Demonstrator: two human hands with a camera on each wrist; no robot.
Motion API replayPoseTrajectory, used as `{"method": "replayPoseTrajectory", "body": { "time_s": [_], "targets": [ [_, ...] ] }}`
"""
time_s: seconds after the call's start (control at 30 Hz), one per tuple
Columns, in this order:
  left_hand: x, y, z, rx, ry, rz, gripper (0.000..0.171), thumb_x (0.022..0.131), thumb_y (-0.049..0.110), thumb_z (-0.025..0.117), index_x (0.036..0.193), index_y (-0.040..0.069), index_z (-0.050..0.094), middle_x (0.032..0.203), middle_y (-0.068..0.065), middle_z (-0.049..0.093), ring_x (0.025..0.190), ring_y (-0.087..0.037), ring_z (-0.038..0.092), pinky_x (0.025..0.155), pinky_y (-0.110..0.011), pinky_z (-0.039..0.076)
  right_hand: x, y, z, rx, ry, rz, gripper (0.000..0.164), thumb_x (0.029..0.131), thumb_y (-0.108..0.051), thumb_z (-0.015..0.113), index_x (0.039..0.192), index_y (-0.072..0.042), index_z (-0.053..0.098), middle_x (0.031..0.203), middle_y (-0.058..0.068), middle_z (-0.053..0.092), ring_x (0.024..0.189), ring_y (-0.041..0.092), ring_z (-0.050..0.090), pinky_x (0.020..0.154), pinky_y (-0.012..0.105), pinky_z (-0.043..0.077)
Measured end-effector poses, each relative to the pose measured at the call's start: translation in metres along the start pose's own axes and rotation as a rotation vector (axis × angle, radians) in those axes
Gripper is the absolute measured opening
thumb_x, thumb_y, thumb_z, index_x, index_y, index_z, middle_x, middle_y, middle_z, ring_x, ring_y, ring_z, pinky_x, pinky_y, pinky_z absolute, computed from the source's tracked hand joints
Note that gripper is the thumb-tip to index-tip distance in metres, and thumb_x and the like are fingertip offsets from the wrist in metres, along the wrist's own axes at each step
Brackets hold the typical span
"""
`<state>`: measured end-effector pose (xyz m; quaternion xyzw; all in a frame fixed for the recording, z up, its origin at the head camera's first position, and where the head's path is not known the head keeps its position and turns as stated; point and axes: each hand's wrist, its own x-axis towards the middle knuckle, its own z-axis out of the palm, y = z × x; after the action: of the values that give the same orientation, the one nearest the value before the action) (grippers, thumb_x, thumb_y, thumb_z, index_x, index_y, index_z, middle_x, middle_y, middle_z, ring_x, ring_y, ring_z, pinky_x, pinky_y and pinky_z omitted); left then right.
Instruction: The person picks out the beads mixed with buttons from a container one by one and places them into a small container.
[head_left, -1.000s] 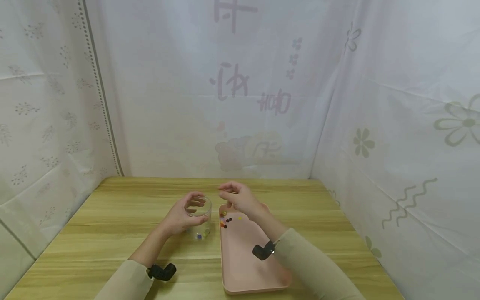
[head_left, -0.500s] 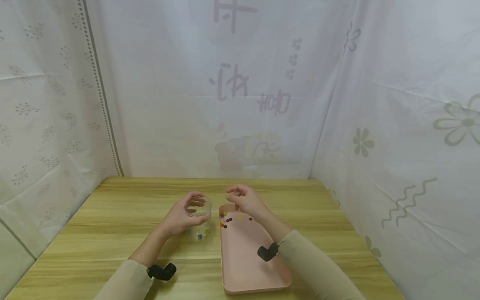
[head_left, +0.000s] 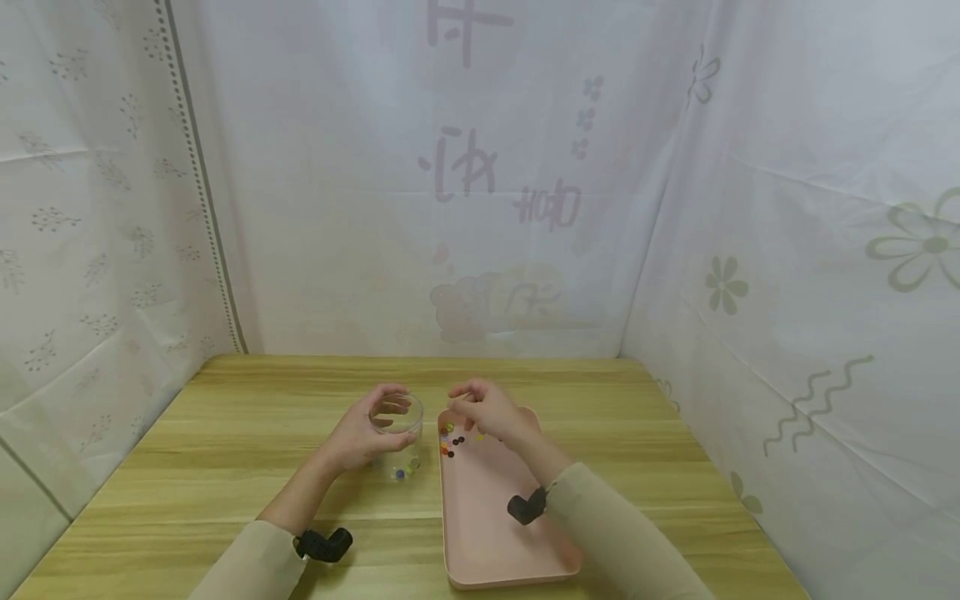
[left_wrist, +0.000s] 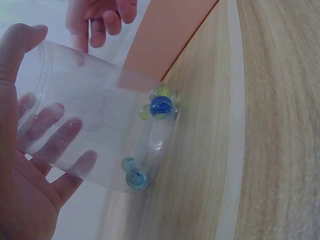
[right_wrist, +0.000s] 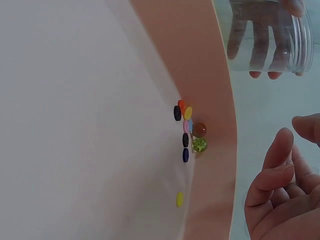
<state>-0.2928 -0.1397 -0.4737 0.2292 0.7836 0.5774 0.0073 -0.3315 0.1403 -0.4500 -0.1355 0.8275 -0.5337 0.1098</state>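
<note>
My left hand point(head_left: 358, 437) grips a clear plastic jar point(left_wrist: 100, 110) near its open mouth, thumb on one side and fingers round the other. The jar stands on the wooden table, with a blue marble point(left_wrist: 161, 107), yellow-green ones and pale blue marbles point(left_wrist: 136, 178) at its bottom. My right hand point(head_left: 491, 414) hovers over the far end of a pink tray point(head_left: 487, 517). Its fingers are loosely bent, thumb and index tips apart, nothing visible between them. Along the tray wall lie a green marble point(right_wrist: 199, 145), a brown marble point(right_wrist: 199, 130) and several small coloured discs point(right_wrist: 185, 140).
A yellow disc point(right_wrist: 179, 199) lies apart from the others in the tray. The wooden table point(head_left: 225, 467) extends around jar and tray. Pale patterned cloth point(head_left: 360, 208) hangs behind and at both sides.
My right hand first shifted right, then came lower over the tray's far end. A dark disc visible half a second ago is now mostly behind that wrist. My left hand and the jar stay put.
</note>
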Motion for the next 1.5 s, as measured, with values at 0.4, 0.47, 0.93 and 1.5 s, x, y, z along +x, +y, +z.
{"method": "replayPoseTrajectory", "body": {
  "time_s": [0.4, 0.47, 0.93, 1.5],
  "targets": [
    [0.000, 0.000, 0.000, 0.001, 0.006, 0.005, 0.074, 0.090, 0.018, 0.091, 0.151, 0.005, 0.052, 0.145, -0.026, 0.065, 0.138, -0.050, 0.060, 0.115, -0.069, 0.049, -0.001, 0.012, 0.012, -0.027, -0.068, 0.074, 0.028, 0.108, -0.025, 0.071, 0.130, -0.009, 0.076, 0.105, 0.018, 0.077, 0.068, 0.020, 0.069, 0.054, 0.027, 0.047],
    [0.000, 0.000, 0.000, -0.001, 0.005, 0.009, 0.074, 0.090, 0.018, 0.091, 0.152, 0.005, 0.052, 0.145, -0.027, 0.065, 0.138, -0.050, 0.061, 0.115, -0.069, 0.050, -0.002, 0.015, 0.014, -0.044, -0.080, 0.086, 0.026, 0.108, -0.023, 0.070, 0.129, -0.010, 0.077, 0.107, 0.015, 0.079, 0.065, 0.015, 0.066, 0.053, 0.025, 0.046],
    [0.001, 0.000, 0.002, -0.003, 0.010, 0.001, 0.072, 0.090, 0.018, 0.091, 0.150, 0.009, 0.053, 0.146, -0.031, 0.063, 0.138, -0.051, 0.060, 0.114, -0.068, 0.051, 0.000, 0.041, 0.022, 0.022, -0.091, 0.096, 0.027, 0.103, -0.014, 0.071, 0.129, -0.008, 0.074, 0.090, 0.004, 0.075, 0.066, 0.013, 0.065, 0.052, 0.024, 0.051],
    [-0.002, -0.001, 0.001, 0.015, 0.015, 0.007, 0.071, 0.091, 0.018, 0.090, 0.150, 0.005, 0.053, 0.143, -0.024, 0.067, 0.136, -0.046, 0.064, 0.113, -0.066, 0.052, -0.002, 0.044, 0.029, -0.007, -0.055, 0.059, 0.019, 0.103, -0.010, 0.072, 0.121, -0.006, 0.076, 0.075, 0.002, 0.068, 0.058, 0.012, 0.060, 0.050, 0.023, 0.051]
  ]
}}
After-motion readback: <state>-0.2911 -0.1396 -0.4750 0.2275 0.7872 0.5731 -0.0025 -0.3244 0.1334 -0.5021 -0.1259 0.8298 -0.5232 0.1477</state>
